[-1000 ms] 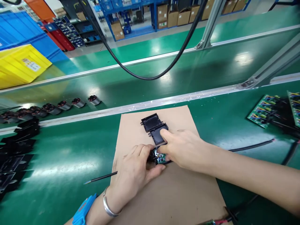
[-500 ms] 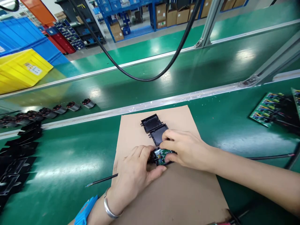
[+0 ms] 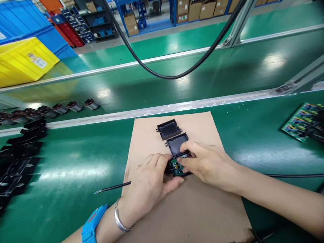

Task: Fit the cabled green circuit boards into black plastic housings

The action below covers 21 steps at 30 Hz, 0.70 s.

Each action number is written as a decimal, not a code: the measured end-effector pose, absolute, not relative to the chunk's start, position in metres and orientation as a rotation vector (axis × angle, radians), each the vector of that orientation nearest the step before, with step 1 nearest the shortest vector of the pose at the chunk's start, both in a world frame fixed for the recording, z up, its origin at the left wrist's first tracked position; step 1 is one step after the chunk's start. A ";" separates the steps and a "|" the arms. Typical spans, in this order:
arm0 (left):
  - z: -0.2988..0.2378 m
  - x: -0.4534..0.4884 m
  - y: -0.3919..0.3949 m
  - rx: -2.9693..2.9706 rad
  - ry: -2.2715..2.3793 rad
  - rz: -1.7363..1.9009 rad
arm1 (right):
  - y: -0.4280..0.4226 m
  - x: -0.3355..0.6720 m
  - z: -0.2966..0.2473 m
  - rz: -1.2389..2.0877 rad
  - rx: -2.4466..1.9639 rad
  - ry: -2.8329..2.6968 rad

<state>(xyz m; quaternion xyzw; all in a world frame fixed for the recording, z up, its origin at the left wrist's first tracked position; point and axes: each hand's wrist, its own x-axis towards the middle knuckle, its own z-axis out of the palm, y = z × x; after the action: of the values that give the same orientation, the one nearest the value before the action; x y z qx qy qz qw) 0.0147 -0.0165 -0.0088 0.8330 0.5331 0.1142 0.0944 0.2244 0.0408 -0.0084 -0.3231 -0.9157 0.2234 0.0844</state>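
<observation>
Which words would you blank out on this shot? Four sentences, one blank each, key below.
The left hand and right hand are both at a board coloured ____.
Just beyond the board, ____ black shells lie on the cardboard.
The wristband is coloured ____.
The row of metal cylinders is on the picture's ____ side.

Missing words: green; two; blue; left.

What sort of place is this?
Likely an electronics assembly workshop, judging by the exposed circuit board, the lined-up metal cylinders and the cardboard boxes in the background.
</observation>
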 end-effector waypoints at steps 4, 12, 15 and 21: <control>-0.008 0.016 -0.017 2.473 1.599 0.337 | 0.044 0.224 -0.001 0.679 -0.980 -2.806; -0.002 0.018 -0.017 2.397 1.612 0.323 | 0.041 0.220 0.020 0.583 -1.136 -2.836; 0.000 0.020 -0.017 2.389 1.613 0.321 | 0.038 0.217 0.019 0.431 -1.127 -2.943; -0.003 0.012 -0.016 2.376 1.530 0.409 | 0.034 0.208 0.019 0.215 -1.096 -3.015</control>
<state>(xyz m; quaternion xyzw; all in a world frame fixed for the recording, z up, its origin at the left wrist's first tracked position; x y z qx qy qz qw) 0.0119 -0.0163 -0.0030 0.8236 0.5303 0.1417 0.1426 0.2076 0.0337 0.0194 -0.3406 -0.9371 0.0669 -0.0366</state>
